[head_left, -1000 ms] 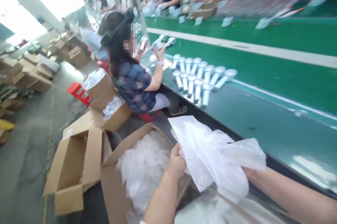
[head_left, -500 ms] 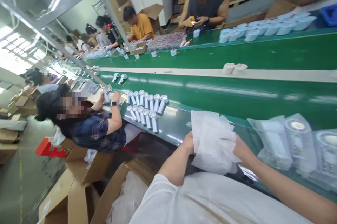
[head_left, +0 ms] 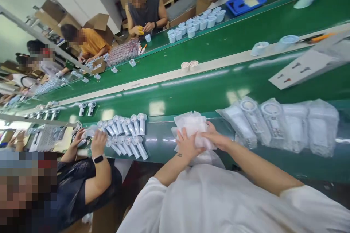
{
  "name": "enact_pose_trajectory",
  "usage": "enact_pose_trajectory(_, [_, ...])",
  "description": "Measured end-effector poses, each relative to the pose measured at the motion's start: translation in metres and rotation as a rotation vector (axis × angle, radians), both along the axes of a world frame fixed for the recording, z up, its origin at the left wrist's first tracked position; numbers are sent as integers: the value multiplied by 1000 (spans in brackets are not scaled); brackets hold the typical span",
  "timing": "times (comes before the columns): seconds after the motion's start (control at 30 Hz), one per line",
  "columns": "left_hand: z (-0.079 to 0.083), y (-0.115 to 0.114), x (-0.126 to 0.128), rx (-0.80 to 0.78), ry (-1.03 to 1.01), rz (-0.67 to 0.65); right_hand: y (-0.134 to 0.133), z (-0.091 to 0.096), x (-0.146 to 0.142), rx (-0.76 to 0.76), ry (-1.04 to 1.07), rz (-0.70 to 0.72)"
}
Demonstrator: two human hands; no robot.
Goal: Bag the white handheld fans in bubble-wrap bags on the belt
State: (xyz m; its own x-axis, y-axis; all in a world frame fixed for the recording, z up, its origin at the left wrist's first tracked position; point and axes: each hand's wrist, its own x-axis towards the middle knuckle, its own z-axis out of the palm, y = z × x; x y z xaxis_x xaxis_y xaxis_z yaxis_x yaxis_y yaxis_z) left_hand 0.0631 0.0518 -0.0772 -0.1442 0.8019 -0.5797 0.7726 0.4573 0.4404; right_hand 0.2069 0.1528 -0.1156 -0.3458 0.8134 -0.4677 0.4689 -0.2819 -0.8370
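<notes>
A stack of white bubble-wrap bags (head_left: 191, 125) lies on the green bench's near edge. My left hand (head_left: 187, 146) presses flat on its lower left part, fingers spread. My right hand (head_left: 214, 139) rests on the stack's right side, fingers lying over it. To the right sit several small fans wrapped in bubble bags (head_left: 276, 123) in a row. To the left lie two rows of unwrapped white handheld fans (head_left: 127, 134).
A co-worker's hands (head_left: 90, 139) work beside the unwrapped fans at my left. The green conveyor belt (head_left: 218, 90) runs across, with white cups (head_left: 195, 25), a flat white card (head_left: 303, 69) and people seated on the far side.
The view swung up from the cardboard box of bags to the bench. My hands carried the bags onto the bench edge and now press them down flat.
</notes>
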Motion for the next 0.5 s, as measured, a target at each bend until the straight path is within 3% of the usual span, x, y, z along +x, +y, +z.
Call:
enact_pose_trajectory(0.1, [-6, 21, -8, 14, 120, -93, 26, 17, 50, 167, -211, -69])
enact_pose_trajectory(0.2, [-12, 36, -19, 96, 175, -184, 43, 29, 86, 365, -635, -113])
enact_pose_trajectory(0.3, [-15, 48, -24, 134, 186, -311, 48, 28, 87, 357, -916, 31])
enact_pose_trajectory(0.5, [-19, 64, -20, 127, 235, -371, 46, 26, 82, 309, -895, 83])
